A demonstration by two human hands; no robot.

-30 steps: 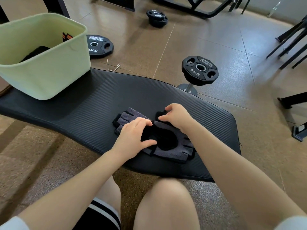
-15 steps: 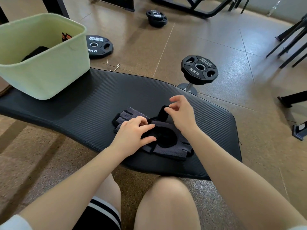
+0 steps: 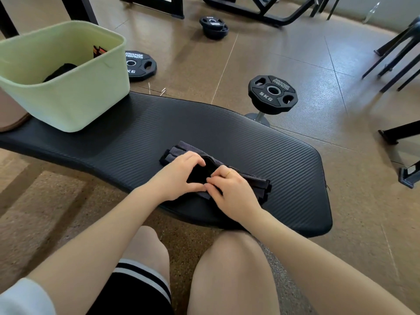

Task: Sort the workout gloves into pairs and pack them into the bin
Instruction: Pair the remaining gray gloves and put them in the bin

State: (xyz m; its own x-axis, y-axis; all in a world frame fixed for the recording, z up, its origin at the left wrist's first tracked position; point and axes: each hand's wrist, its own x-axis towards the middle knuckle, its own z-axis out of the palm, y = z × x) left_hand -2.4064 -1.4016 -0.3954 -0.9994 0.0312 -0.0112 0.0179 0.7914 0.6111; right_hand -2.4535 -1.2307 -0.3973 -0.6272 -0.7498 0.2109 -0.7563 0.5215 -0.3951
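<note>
Both hands work the grey gloves (image 3: 254,183) on the black mat (image 3: 284,155), well right of the green bin (image 3: 75,105). The left hand (image 3: 179,178) and right hand (image 3: 229,192) pinch the fabric, seemingly folding the pair together. Next the bundle needs lifting across into the bin.

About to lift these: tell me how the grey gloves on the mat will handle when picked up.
Probably floppy: the gloves are thin fabric, bending under the left hand and right hand. Likely light, lying flat on the mat. The stacked pair may slide apart unless pinched together.
</note>
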